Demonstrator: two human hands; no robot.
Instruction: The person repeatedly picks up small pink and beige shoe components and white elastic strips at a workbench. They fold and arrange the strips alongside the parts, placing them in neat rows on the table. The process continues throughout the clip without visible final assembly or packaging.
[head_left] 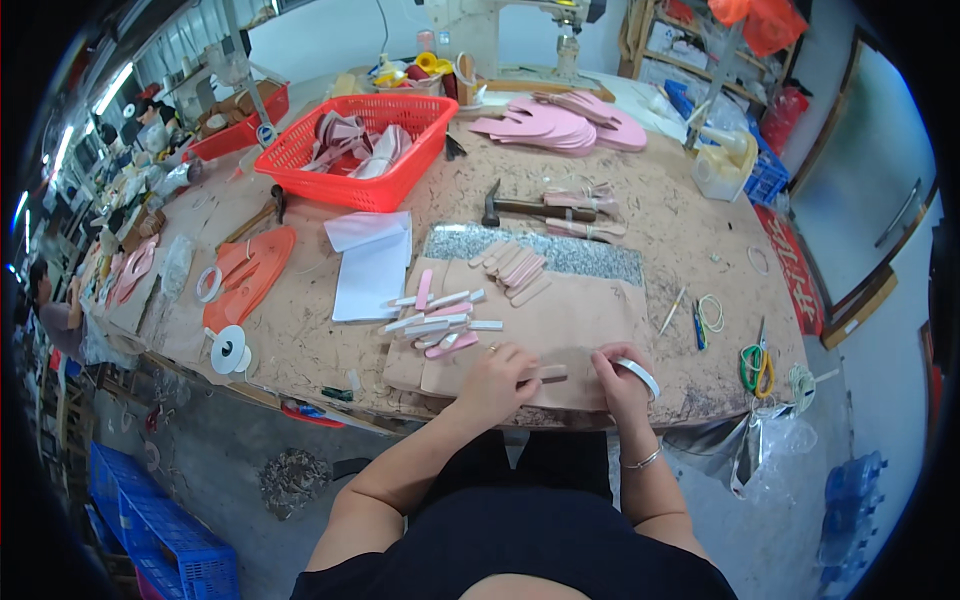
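Observation:
On a beige work sheet point(600, 330) at the table's front edge, my left hand point(498, 383) has its fingers curled at the left end of a short beige strip point(551, 373). A little to the right, my right hand point(624, 388) grips a narrow roll of white tape point(640, 377), its ring standing out past the fingers. Beyond my left hand is a loose heap of pink and white-faced strips point(437, 325). Several pale pink strips point(515, 268) lie fanned out farther back, partly over a speckled stone slab point(590, 262).
A red basket point(385, 190) of pink pieces stands back left, near white paper point(372, 275). A hammer point(535, 209) and bundled strips point(585, 195) lie behind the slab. Scissors point(757, 365) and a pen point(699, 328) lie right. A white spool point(231, 352) sits at the left edge.

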